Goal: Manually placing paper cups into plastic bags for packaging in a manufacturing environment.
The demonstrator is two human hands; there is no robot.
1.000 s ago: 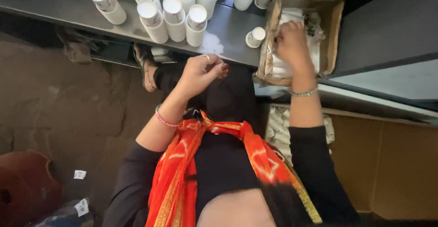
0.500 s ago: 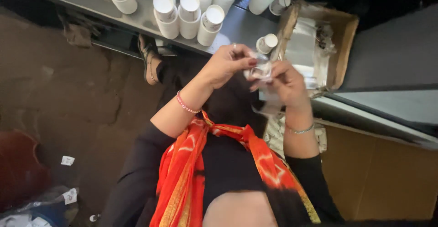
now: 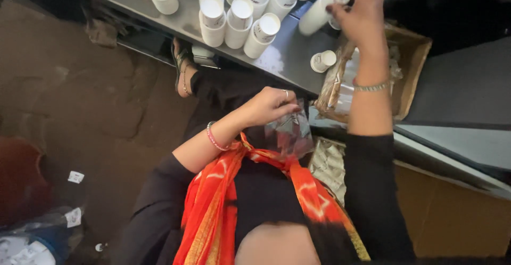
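Observation:
My left hand [image 3: 269,105] pinches a clear plastic bag [image 3: 290,134] by its top, and the bag hangs in front of my lap below the table edge. My right hand [image 3: 359,14] is raised over the grey table [image 3: 287,57] and grips a white cylindrical bottle [image 3: 319,12] near its cap, tilted. Several white capped bottles [image 3: 239,22] stand in a cluster on the table left of that hand. A small white bottle [image 3: 323,61] lies on its side near the table edge.
A brown cardboard box [image 3: 410,62] with clear packets inside sits at the table's right end, under my right forearm. A foot in a sandal [image 3: 182,70] shows below the table. Crumpled bags [image 3: 32,238] lie on the brown floor at lower left.
My right hand has left the bag in front of me and risen to the table, taking hold of a white bottle. My left hand has dropped lower, keeping the clear bag alone.

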